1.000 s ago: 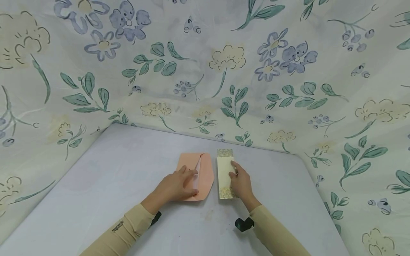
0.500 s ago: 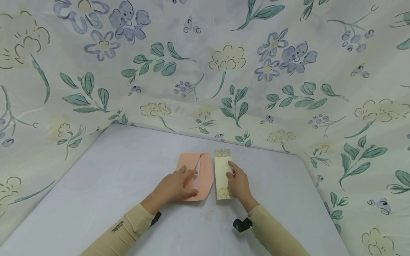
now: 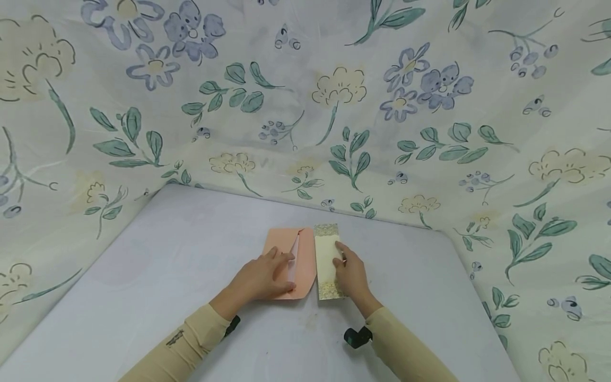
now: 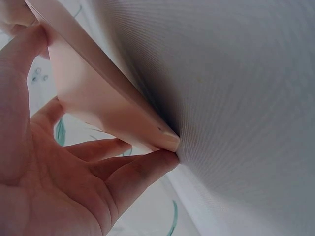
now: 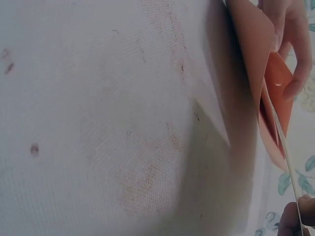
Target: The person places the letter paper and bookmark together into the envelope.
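Observation:
A peach paper envelope [image 3: 306,265] lies near the middle of the table, a white gap showing down its face. My left hand [image 3: 260,276] holds it with thumb and fingers spread along it; the left wrist view has the fingertips against the peach paper [image 4: 98,83]. To its right, a cream card [image 3: 326,260] with speckled gold-grey ends is pinched at its right side by my right hand [image 3: 352,276]. In the right wrist view the card's thin edge [image 5: 289,155] reaches in between the envelope's parted layers [image 5: 280,93]. How deep it sits is hidden.
The white table [image 3: 191,233] has small brownish specks in front of the envelope. A floral cloth [image 3: 296,116] rises behind and along both sides of the table. Dark camera mounts [image 3: 357,337] are worn at the wrists.
My right hand has carried the card leftward, closing the gap to the envelope; the card's left edge now meets the envelope's right side. My left hand and the envelope have stayed in place.

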`<state>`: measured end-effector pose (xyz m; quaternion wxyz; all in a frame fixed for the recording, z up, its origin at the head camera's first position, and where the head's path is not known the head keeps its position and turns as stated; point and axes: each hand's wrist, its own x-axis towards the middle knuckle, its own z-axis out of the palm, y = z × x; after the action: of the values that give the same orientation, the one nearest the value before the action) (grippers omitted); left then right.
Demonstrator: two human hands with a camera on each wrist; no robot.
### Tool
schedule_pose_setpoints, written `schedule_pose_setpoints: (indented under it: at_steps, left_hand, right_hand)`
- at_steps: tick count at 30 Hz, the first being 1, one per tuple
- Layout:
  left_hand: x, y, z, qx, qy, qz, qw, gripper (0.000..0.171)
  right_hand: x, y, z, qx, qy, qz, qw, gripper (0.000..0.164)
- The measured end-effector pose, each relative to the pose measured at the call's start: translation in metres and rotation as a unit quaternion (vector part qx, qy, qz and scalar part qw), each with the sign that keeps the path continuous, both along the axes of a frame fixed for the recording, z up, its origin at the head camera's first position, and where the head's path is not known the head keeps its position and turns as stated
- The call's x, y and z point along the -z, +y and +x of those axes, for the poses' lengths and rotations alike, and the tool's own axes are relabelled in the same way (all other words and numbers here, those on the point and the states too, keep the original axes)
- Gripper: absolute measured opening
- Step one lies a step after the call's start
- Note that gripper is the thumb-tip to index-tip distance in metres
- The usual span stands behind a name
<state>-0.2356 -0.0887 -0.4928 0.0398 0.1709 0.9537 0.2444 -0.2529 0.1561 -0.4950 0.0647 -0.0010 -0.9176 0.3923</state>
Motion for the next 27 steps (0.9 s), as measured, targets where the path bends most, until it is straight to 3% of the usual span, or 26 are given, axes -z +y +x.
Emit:
schedule_pose_setpoints:
  at_steps: [27]
  left_hand:
    - [0.003,0.001,-0.003,-0.005,-0.003,-0.005,1.0,0.072]
  right_hand:
    - [0.0,-0.014,-0.001,-0.024,0.0,0.008,1.0,0.046]
